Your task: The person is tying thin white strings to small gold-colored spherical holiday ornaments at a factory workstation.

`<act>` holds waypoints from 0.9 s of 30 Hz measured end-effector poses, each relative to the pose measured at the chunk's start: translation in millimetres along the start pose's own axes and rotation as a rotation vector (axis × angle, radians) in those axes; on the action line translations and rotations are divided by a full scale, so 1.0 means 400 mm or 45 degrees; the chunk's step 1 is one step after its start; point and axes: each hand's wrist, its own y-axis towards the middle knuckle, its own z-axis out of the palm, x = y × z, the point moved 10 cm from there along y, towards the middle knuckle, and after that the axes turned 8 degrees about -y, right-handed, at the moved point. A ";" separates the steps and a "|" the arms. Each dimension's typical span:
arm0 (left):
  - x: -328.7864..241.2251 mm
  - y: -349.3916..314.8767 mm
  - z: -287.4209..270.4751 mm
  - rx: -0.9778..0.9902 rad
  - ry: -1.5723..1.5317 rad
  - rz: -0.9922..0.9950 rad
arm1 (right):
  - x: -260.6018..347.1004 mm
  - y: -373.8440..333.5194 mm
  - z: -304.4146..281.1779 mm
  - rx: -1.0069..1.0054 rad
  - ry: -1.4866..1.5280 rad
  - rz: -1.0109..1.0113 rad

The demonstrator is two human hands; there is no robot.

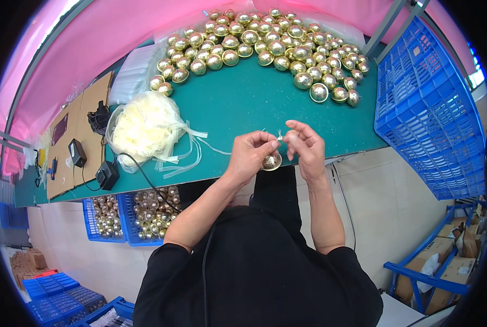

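Note:
At the table's near edge, my left hand pinches a shiny gold ball ornament by its top, thumb and index finger together. The ball hangs below the fingertips, with small dark perforations on its side. Close by on the right, my right hand has its fingers bent in toward the ornament's top. A small whitish, thread-like tuft shows at its fingertips; exactly what they grip is too small to tell. Left of my hands lies a clear bag of pale cream ribbon, with loose strands trailing toward my left hand.
Many gold ball ornaments cover the far side of the green table. A blue crate stands at the right. Cardboard with black adapters and a cable lies left. Blue baskets of ornaments sit below the table.

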 end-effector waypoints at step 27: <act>-0.007 -0.054 -0.024 0.063 0.081 -0.027 | 0.003 -0.024 0.031 -0.071 -0.248 0.009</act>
